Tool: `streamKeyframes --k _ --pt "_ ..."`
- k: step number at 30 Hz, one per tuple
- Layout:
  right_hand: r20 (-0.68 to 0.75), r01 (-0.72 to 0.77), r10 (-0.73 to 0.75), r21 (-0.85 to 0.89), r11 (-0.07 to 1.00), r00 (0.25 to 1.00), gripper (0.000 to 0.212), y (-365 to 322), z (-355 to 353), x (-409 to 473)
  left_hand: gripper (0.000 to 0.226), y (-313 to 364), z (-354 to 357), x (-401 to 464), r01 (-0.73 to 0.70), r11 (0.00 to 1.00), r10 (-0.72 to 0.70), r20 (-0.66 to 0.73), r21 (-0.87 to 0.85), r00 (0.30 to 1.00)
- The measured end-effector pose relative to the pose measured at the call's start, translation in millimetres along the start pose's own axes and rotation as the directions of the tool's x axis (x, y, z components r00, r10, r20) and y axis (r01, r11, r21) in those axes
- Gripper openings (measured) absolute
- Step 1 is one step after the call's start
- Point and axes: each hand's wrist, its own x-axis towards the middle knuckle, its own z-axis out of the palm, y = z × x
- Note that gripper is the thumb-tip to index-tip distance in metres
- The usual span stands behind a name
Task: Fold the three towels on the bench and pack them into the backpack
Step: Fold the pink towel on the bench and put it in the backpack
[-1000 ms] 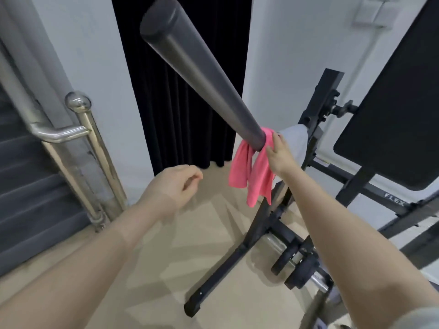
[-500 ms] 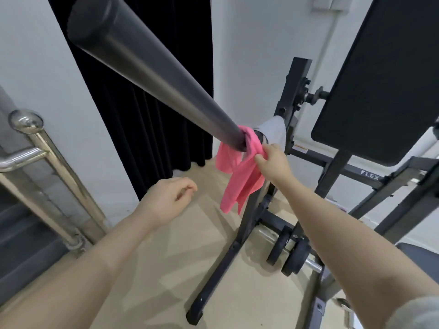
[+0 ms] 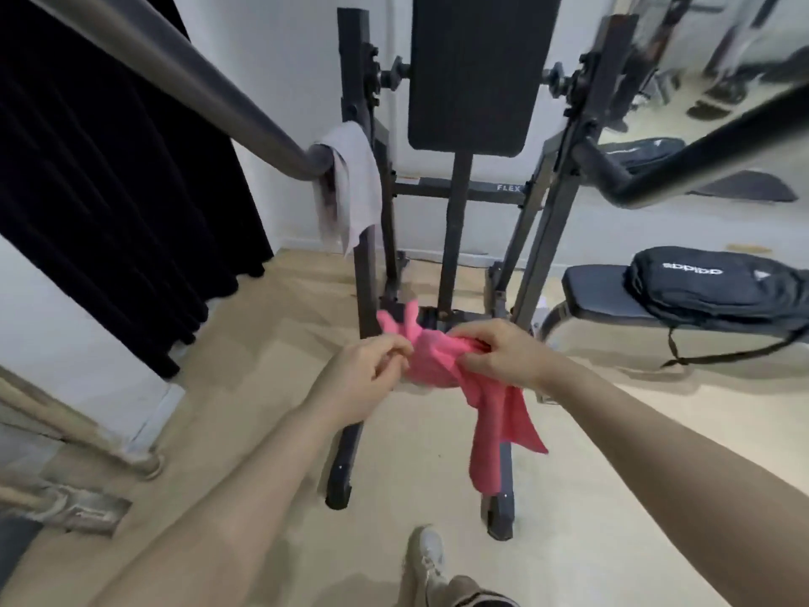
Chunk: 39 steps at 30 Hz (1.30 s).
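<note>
Both hands, left (image 3: 367, 370) and right (image 3: 503, 352), pinching bunched pink towel (image 3: 442, 357), white towel (image 3: 354, 186) draped on bar, backpack (image 3: 718, 282) on bench (image 3: 591, 295), seemingly closed

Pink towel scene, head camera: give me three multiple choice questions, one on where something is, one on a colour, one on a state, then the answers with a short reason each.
1. Where is the backpack?
A. On the floor by the curtain
B. Lying on the padded bench
C. Hanging from the bar

2. What colour is the towel draped over the end of the bar?
A. White
B. Blue
C. Green

3. What state is the pink towel in?
A. Folded flat on the bench
B. Bunched between both hands, one end hanging
C. Packed inside the backpack

Answers:
1. B, the black bag rests on the bench at the right.
2. A, the cloth over the bar end is white.
3. B, the left hand and right hand both pinch it in mid-air while its tail dangles.
</note>
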Motion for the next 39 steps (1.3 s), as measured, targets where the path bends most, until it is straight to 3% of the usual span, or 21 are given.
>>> streamKeyframes --k 3,6,9,13,15,22,25,35,39 --pt "0.059 -0.109 0.114 -0.088 0.99 0.992 0.019 19 -12 -53 0.018 38 44 4 -0.113 0.993 0.107 0.149 0.038 0.983" --pt "0.007 -0.216 0.217 -0.097 0.972 0.976 0.022 42 -24 -94 0.018 73 87 12 -0.177 0.982 0.157 0.228 0.068 0.961" --pt "-0.019 -0.227 0.227 -0.089 0.97 0.974 0.02 71 -33 -133 0.025 100 131 15 -0.146 0.989 0.137 0.344 0.001 0.929" --pt "-0.061 -0.192 0.182 -0.218 0.957 0.981 0.014 116 -62 -180 0.038 148 196 20 -0.128 0.991 0.125 0.521 -0.031 0.844" --pt "-0.114 -0.201 0.178 -0.241 0.949 0.977 0.019 146 -85 -206 0.038 177 229 26 -0.089 0.993 0.116 0.54 -0.075 0.834" --pt "-0.307 -0.253 0.224 -0.059 0.966 0.925 0.024 275 -177 -312 0.014 296 354 58 0.088 0.977 0.042 0.577 -0.195 0.815" --pt "-0.339 -0.264 0.224 -0.076 0.962 0.914 0.023 323 -224 -353 0.003 343 406 78 0.025 0.989 0.062 0.559 -0.146 0.827" --pt "-0.485 -0.396 0.337 -0.022 0.918 0.807 0.021 479 -346 -408 0.018 447 562 191 0.02 0.969 0.118 0.528 -0.248 0.841" --pt "-0.471 -0.46 0.402 -0.01 0.888 0.785 0.021 555 -399 -399 0.017 474 624 263 0.111 0.932 0.117 0.575 -0.346 0.81"
